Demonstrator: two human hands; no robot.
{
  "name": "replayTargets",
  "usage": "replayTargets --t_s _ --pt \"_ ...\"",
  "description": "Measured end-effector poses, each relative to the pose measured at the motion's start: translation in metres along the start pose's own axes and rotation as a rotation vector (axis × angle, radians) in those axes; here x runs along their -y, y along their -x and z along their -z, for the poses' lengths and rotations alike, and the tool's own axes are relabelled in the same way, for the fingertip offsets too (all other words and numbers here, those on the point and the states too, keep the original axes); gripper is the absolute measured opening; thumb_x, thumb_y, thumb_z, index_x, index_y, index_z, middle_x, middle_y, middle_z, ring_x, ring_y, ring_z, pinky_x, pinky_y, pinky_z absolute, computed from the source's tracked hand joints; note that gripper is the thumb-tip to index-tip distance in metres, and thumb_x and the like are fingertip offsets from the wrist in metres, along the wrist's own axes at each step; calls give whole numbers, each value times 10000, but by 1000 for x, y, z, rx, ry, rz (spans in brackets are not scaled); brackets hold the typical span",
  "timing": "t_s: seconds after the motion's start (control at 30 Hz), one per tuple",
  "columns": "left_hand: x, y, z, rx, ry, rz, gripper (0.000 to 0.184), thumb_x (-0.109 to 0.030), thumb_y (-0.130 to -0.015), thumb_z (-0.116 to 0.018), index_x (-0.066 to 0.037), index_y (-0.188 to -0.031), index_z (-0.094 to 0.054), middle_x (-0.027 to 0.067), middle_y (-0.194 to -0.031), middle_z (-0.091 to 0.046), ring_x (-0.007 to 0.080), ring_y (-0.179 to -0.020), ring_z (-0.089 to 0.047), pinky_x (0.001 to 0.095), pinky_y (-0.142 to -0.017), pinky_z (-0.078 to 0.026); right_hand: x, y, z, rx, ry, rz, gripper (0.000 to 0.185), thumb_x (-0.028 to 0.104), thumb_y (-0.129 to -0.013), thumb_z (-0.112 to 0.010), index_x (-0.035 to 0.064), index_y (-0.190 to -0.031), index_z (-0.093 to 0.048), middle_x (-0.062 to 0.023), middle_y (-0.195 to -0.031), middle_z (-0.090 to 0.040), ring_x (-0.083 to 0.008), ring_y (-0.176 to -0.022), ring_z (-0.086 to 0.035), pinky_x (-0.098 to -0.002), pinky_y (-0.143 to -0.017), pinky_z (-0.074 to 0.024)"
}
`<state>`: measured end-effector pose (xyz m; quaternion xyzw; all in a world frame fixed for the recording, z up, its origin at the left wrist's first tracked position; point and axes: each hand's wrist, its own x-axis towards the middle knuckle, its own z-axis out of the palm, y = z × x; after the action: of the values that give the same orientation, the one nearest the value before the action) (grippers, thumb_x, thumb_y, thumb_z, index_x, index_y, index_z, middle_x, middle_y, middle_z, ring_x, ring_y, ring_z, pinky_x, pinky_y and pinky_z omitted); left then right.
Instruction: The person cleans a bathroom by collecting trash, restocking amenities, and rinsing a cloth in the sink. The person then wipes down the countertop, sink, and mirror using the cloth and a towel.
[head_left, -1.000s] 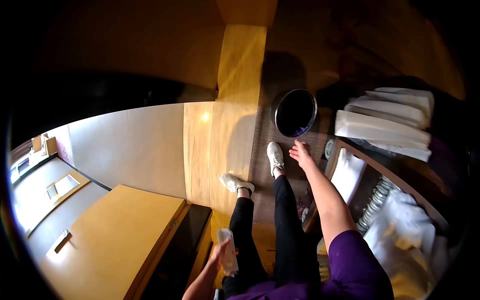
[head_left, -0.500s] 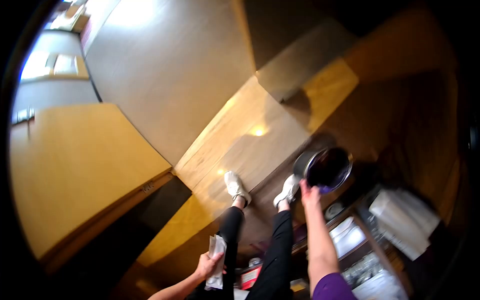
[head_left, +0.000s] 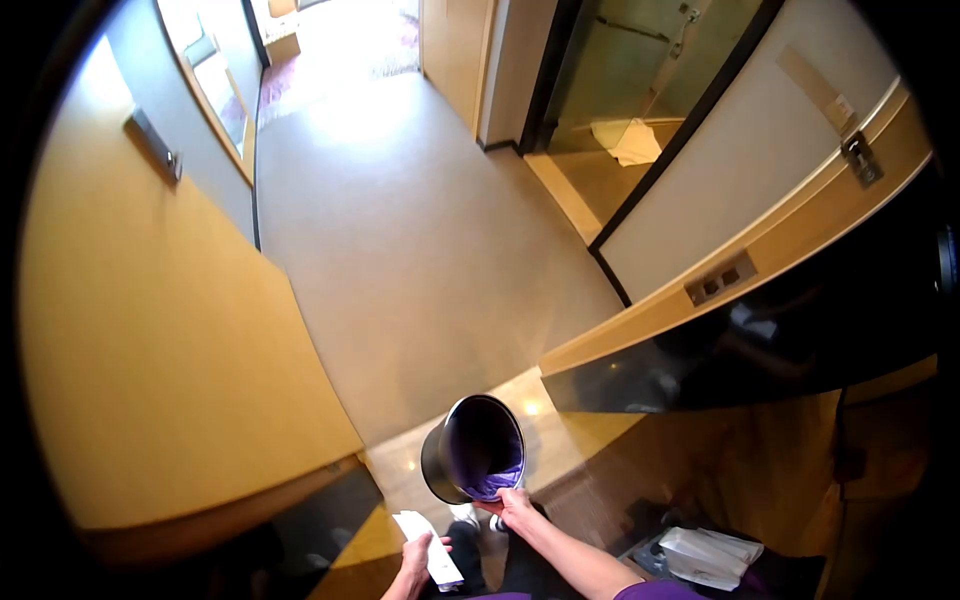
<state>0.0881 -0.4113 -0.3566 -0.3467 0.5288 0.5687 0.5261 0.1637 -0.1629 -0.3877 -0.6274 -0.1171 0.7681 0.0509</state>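
Note:
My right hand (head_left: pixel 513 507) grips the rim of a dark, round waste bin (head_left: pixel 437 466), fingers closed over its near edge. The bin is tilted with its mouth towards me, and a purple liner (head_left: pixel 497 483) shows inside; the rest of the interior is dark. Lower down, my left hand (head_left: pixel 417 562) is closed around some flat, long white packets (head_left: pixel 441 563), which stick out above and below the fingers. What the packets contain cannot be made out.
An open wooden door (head_left: pixel 180 370) stands on the left, and a door edge with a metal strike plate (head_left: pixel 722 278) on the right. Between them a grey floor (head_left: pixel 400 250) runs to a bright room. White bags (head_left: pixel 708 556) lie at the lower right.
My right hand has brought the bin from the right to in front of me. My view has swung up to the doorway. The left hand still holds the packets.

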Motion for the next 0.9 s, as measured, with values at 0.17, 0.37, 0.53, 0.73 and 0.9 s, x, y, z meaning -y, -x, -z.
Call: replayTargets --t_s 0.17,0.37,0.53,0.73,0.9 --pt "-175 27 -109 222 -143 -202 272 -162 -970 -574 43 -1150 -570 183 -945 -708 291 -790 -707 401 -713 -578 89 -8 -113 36 332 305 225 -54 -788 -512 -104 -956 -651 -212 -914 -697 -355 -832 -729 -561 -697 -662" --pt "-330 -23 -275 373 -176 -296 158 -197 -940 -682 -49 -957 -632 37 -766 -626 180 -701 -640 337 -662 -534 251 11 -209 -79 381 418 179 120 -728 -612 -44 -754 -679 -90 -747 -679 -189 -715 -637 -391 -671 -516" --pt "-438 -54 -385 430 -331 -253 271 -208 -915 -711 1 -1067 -631 78 -812 -653 214 -728 -663 353 -667 -543 378 -33 -265 -177 315 535 93 -12 -770 -556 -55 -690 -575 -154 -770 -632 -325 -707 -705 -448 -607 -634" --pt "-556 -36 -542 433 -493 -232 208 -161 -937 -690 10 -1040 -634 94 -812 -681 205 -681 -655 333 -628 -537 534 -6 -311 -143 68 419 77 -4 -813 -529 -68 -857 -536 -232 -825 -688 -356 -609 -728 -361 -452 -607" --pt "-637 -91 -677 413 -616 -209 153 -148 -918 -716 -60 -878 -597 16 -697 -543 147 -599 -539 307 -566 -458 684 -92 -351 -334 12 430 79 49 -814 -571 -12 -854 -541 -181 -744 -697 -279 -549 -721 -280 -367 -516"
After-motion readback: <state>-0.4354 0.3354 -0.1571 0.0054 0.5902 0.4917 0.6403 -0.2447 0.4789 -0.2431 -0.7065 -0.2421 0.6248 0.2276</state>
